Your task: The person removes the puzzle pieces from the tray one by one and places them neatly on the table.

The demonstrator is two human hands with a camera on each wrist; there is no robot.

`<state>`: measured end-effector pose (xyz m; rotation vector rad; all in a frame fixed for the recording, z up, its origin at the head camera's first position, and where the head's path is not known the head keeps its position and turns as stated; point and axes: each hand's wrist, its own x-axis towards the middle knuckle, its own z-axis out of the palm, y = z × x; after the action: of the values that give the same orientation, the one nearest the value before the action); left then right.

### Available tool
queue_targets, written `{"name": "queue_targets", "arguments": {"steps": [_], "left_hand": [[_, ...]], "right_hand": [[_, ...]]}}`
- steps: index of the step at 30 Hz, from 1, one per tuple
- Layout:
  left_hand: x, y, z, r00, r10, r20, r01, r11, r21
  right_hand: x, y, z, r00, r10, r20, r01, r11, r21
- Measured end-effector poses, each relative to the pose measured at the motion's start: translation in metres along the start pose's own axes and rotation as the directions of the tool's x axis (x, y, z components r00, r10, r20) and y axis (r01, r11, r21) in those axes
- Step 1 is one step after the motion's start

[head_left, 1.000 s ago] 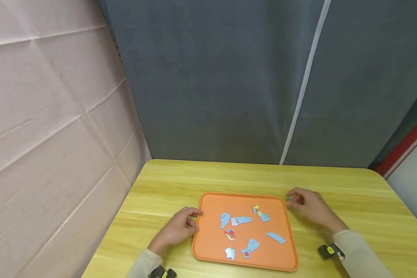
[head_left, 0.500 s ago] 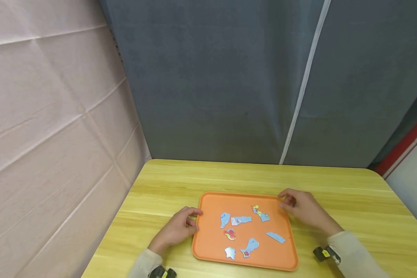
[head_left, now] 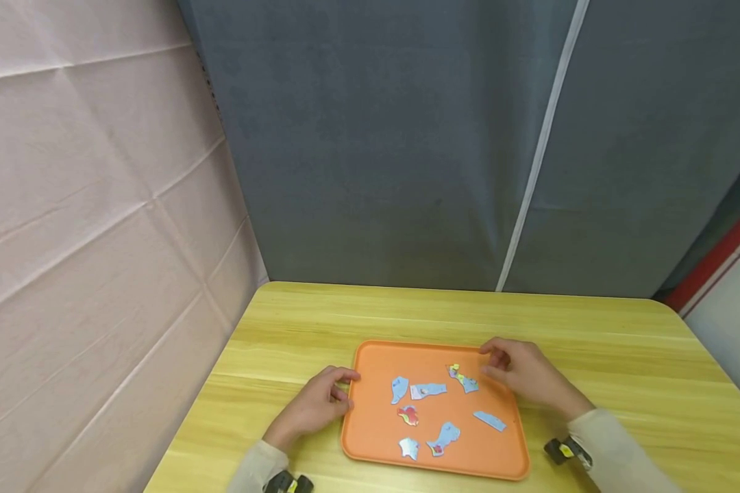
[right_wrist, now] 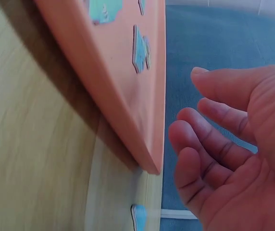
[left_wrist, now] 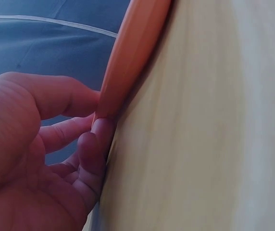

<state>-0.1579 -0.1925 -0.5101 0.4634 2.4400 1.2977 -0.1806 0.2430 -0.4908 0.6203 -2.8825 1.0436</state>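
You seem at a pick-up: left hand (head_left: 313,404) pinching the orange tray (head_left: 373,438), right hand (head_left: 526,370) loosely spread near the yellow-and-blue puzzle piece (head_left: 469,385), likely needing a pinch next.

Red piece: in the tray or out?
In: the head view shows the red piece lying inside the rim of the orange tray.

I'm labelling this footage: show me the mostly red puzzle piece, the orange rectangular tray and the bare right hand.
Mostly red puzzle piece (head_left: 410,415), head view: its red middle.
Orange rectangular tray (head_left: 441,411), head view: bare floor.
Bare right hand (head_left: 526,370), head view: the back.
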Motion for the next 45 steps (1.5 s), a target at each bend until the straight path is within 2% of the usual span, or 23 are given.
{"name": "queue_targets", "arguments": {"steps": [10,20,27,33,45], "left_hand": [[0.001,0.002,0.0,1.0,-0.002,-0.006,0.002,1.0,-0.002],[0.001,0.002,0.0,1.0,-0.005,0.002,0.005,1.0,-0.007],[0.0,0.003,0.0,1.0,-0.003,0.003,0.003,1.0,-0.005],[0.0,0.002,0.0,1.0,0.004,-0.002,-0.004,1.0,-0.004],[0.0,-0.002,0.0,1.0,0.003,-0.009,-0.003,1.0,0.005]], "right_hand": [[0.006,-0.007,0.009,0.997,0.004,0.073,-0.009,0.998,0.057],[0.009,-0.008,0.018,0.996,0.001,0.089,-0.005,0.999,0.044],[0.011,-0.003,0.022,0.99,-0.065,0.125,0.061,0.997,0.036],[0.013,-0.005,0.023,0.981,-0.064,0.182,0.052,0.996,0.071],[0.017,-0.005,0.029,0.97,-0.127,0.209,0.133,0.991,-0.019]]}}
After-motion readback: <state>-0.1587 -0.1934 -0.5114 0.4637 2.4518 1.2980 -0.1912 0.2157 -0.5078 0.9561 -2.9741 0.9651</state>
